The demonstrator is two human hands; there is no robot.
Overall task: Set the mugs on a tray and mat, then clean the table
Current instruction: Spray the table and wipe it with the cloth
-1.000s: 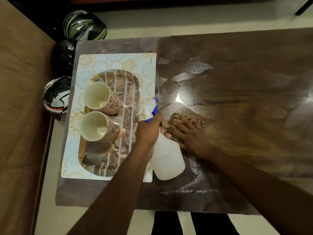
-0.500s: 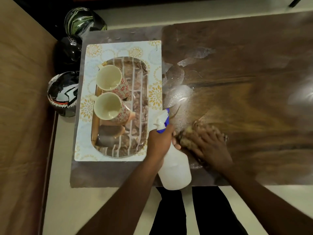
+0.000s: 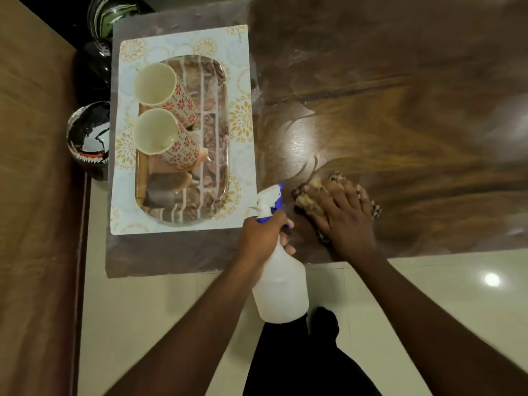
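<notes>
**Wiping the counter, mugs already parked**

The right hand [image 3: 347,221] lies flat, fingers straight, pressing a patterned cloth [image 3: 311,195] onto the wooden counter [image 3: 400,110] at lower centre of the frame. The left hand [image 3: 264,234] is curled round the neck of a white spray bottle [image 3: 281,290], whose blue-and-white nozzle points toward the top of the frame; the bottle body hangs over the counter's near edge, above the floor.

The relation that matters next: the unwiped wet streaks [image 3: 288,132] lie above and slightly left of the cloth, between it and the mat [image 3: 243,81], while the long stretch of counter runs off to the right of the frame. The cloth's long axis runs roughly left to right under the palm. The right hand is the nearer one to all of that surface, so I judge the next stroke is its job, pushing up-frame or sweeping right; the left hand looks to be only carrying the bottle.

Count: 2 mugs [image 3: 160,90] [image 3: 163,138] with red flower print, standing side by side on 1 tray [image 3: 211,138], which sits on 1 mat at upper left of the frame. 1 cloth, 1 bottle. 3 helmets [image 3: 88,138] sit on the floor beyond the counter's left end.

The setting part of the task looks done; cleaning is under way.
</notes>
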